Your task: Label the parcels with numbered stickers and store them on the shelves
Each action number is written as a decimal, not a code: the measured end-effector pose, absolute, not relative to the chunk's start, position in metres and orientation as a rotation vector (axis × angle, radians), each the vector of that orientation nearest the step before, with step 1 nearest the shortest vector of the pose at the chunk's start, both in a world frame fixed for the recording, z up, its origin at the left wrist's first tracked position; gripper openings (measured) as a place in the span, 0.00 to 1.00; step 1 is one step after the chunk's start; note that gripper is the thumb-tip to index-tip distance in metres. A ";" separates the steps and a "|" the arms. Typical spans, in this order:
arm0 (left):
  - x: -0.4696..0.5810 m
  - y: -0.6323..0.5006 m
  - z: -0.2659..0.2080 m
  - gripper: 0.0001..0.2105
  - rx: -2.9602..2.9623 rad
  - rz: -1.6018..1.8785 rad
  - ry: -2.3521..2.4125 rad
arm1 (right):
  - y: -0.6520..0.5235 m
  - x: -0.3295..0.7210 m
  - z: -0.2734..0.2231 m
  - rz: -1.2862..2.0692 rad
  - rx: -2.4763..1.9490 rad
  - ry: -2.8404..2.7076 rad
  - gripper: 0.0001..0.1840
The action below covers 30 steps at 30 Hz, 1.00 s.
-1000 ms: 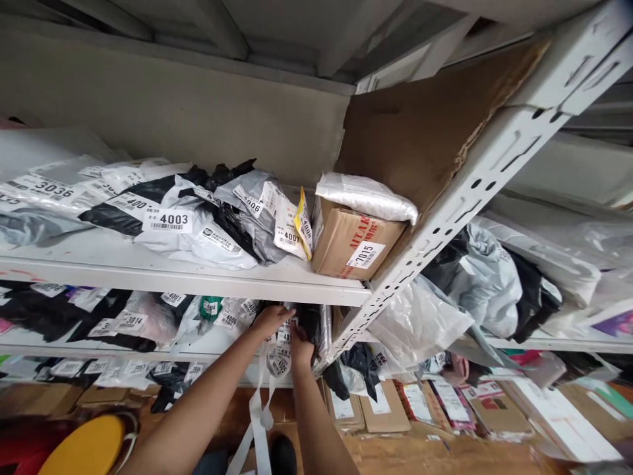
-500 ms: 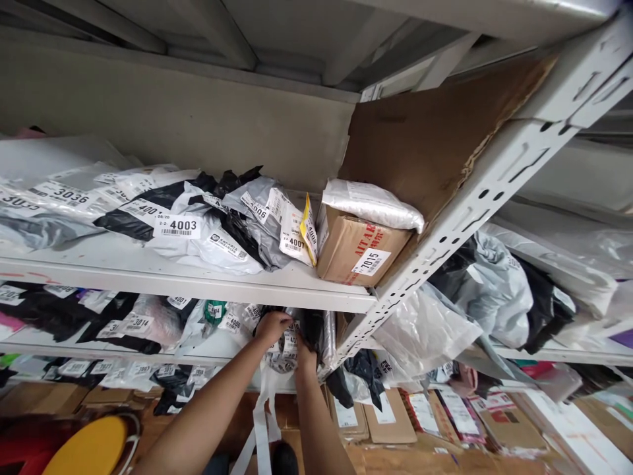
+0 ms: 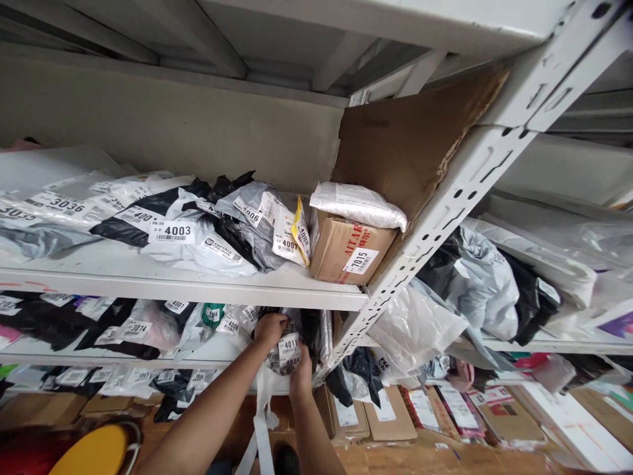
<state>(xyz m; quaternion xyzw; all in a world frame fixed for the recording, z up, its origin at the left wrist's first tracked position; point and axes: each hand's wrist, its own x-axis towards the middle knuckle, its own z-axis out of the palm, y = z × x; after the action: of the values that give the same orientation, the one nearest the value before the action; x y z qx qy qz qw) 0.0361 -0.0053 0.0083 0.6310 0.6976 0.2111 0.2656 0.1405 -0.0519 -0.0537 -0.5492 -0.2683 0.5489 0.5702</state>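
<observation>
Both hands are at the middle shelf (image 3: 123, 356), on a small grey parcel (image 3: 287, 348) w/ label 4011, at the shelf's front edge near the upright post (image 3: 395, 277). Left hand (image 3: 270, 328) sits on its top-left, fingers curled round the bag. Right hand (image 3: 301, 375) is just below it, fingers closed on the lower edge. Parcel lies directly betw. the two hands, roughly upright; neither hand is clearly nearer.

Above the fingers runs a white metal shelf (image 3: 198, 290), with a grey wall (image 3: 173, 125) behind it. A white post (image 3: 445, 211) with holes leans up on the right. Far below the fingers lies a brown floor (image 3: 420, 458).
</observation>
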 end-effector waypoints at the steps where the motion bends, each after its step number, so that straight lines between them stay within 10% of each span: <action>1: 0.036 -0.004 0.010 0.13 1.715 0.575 1.874 | -0.055 0.141 -0.049 1.311 -1.252 -0.631 0.17; 6: 0.028 -0.023 0.025 0.25 1.679 0.769 1.870 | -0.079 0.150 -0.021 1.341 -1.175 -0.668 0.19; 15: -0.022 -0.230 0.013 0.14 1.213 1.419 1.876 | -0.135 0.174 0.023 1.479 -1.062 -0.429 0.24; 22: -0.023 -0.286 0.001 0.25 1.322 0.655 1.609 | -0.143 0.154 0.072 1.560 -0.947 -0.475 0.22; 27: 0.002 -0.247 0.058 0.41 1.223 1.206 1.537 | -0.157 0.133 0.076 1.573 -0.981 -0.856 0.22; 30: 0.018 -0.223 0.087 0.31 1.111 1.393 1.366 | -0.167 0.127 0.080 1.571 -0.950 -0.947 0.24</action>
<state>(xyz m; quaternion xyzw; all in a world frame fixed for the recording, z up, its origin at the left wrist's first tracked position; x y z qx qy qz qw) 0.0179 -0.2234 0.0868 0.4460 0.5484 0.5590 0.4334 0.1268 -0.1672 0.0804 -0.3949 -0.3938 0.6529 0.5125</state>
